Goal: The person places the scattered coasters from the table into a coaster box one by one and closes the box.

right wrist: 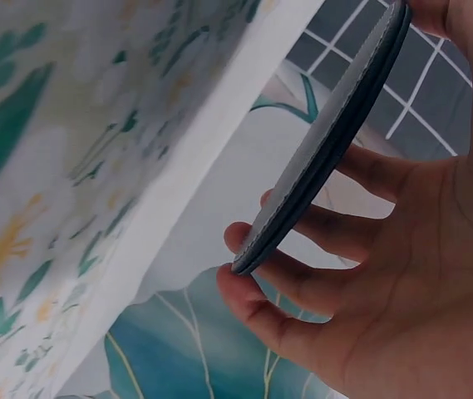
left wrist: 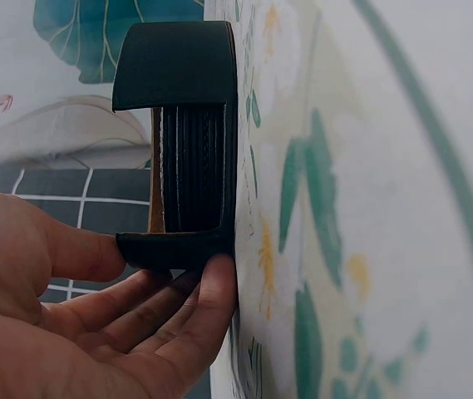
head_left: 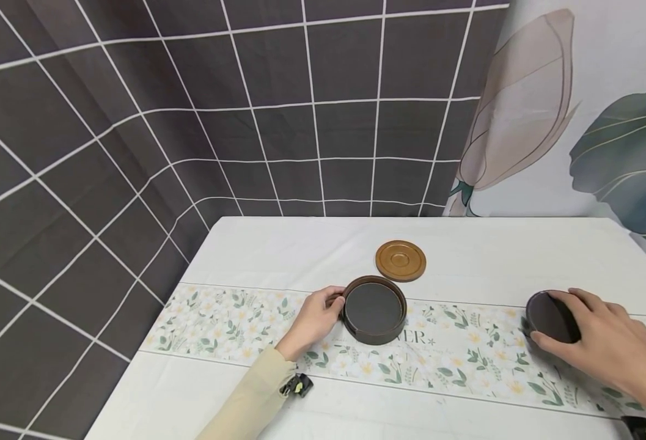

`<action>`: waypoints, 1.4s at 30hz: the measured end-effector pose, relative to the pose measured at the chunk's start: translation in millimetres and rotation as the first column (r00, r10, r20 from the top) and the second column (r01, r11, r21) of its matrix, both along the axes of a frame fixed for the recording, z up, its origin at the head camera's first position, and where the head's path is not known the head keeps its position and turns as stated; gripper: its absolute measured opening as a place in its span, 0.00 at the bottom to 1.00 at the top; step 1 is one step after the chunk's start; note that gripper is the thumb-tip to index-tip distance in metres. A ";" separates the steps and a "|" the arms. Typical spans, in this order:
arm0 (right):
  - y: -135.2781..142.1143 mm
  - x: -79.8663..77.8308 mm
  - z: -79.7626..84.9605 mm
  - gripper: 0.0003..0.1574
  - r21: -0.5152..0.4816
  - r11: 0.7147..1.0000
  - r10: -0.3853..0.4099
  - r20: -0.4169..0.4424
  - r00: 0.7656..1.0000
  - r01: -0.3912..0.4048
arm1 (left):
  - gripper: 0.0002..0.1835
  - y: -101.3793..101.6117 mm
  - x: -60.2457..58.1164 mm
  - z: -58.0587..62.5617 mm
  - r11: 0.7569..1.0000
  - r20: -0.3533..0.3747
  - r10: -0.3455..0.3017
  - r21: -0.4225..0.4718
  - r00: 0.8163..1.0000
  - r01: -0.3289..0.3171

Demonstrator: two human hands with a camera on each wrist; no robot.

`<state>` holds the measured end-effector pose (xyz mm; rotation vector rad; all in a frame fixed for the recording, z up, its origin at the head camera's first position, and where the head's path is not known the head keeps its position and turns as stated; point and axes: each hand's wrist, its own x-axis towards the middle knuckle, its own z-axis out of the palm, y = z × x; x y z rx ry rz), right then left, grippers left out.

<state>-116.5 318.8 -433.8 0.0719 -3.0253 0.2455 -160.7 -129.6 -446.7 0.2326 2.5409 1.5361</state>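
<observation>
My left hand (head_left: 317, 318) grips the left side of a round dark coaster holder (head_left: 374, 337) on the table, thumb on its rim and fingers against its wall. A gap in that wall shows several stacked coasters (left wrist: 193, 166) inside; the topmost coaster (head_left: 373, 307) has a dark face. To the right, my right hand (head_left: 611, 333) holds another round dark coaster (head_left: 552, 316) by its edge between thumb and fingers. In the right wrist view this coaster (right wrist: 327, 137) is tilted and held off the cloth, its stitched rim showing.
A brown round disc with raised rings (head_left: 401, 261) lies just behind the holder. White cloth (head_left: 300, 244) with a printed floral band (head_left: 218, 321) covers the table. Behind and to the left hangs dark gridded fabric (head_left: 278, 128); leaf-printed fabric (head_left: 592, 122) hangs at the right.
</observation>
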 end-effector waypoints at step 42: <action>-55.7 -24.1 31.5 0.58 -0.015 0.987 0.156 -0.112 0.981 -0.159 | 0.17 0.4 -2.7 -1.3 1.000 0.019 0.014 -0.003 1.000 -0.014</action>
